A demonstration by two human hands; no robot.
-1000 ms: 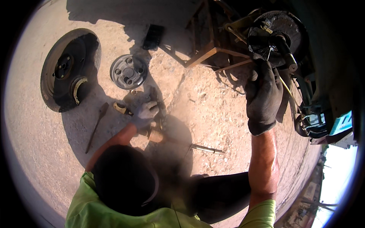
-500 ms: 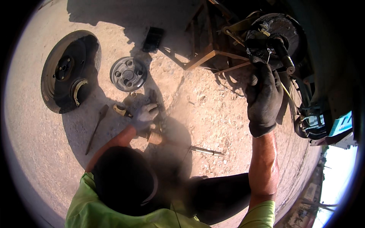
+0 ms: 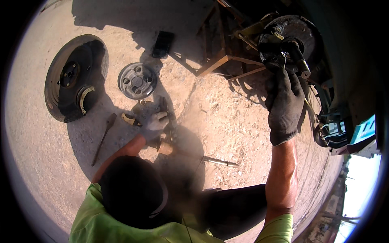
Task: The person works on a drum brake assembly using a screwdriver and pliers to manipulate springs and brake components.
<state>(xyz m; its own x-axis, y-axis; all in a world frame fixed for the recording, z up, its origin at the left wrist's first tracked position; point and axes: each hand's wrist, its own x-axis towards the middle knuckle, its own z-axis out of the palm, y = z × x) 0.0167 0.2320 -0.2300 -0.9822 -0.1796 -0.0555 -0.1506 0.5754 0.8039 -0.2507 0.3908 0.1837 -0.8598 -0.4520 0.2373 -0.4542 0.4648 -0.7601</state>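
At the upper right, my right hand [image 3: 285, 107], in a dark knit glove, is closed with its fingertips at a greasy brake backing plate [image 3: 310, 34]. A thin shiny rod [image 3: 285, 60] sticks up from its fingers beside the axle stub [image 3: 300, 62]; its lower end is hidden. My left hand [image 3: 154, 124], in a greyish glove, is low over the ground with curled fingers. A dark object [image 3: 163, 104] shows just past those fingers; what they hold is hard to make out. A tool with a yellowish handle [image 3: 129, 120] lies beside that hand.
A round metal drum with holes [image 3: 137, 81] lies ahead of my left hand. Farther left are a wheel [image 3: 54, 87] with a curved brake shoe [image 3: 86, 97] and a flat-ended bar [image 3: 104, 139]. A metal tube [image 3: 221, 162], rusty stand [image 3: 212, 65] and black tray [image 3: 163, 44] are around.
My right hand has shifted slightly right, its fingertips still by the axle stub. My left hand looks nearly still. The whole scene has drifted a little with the view.
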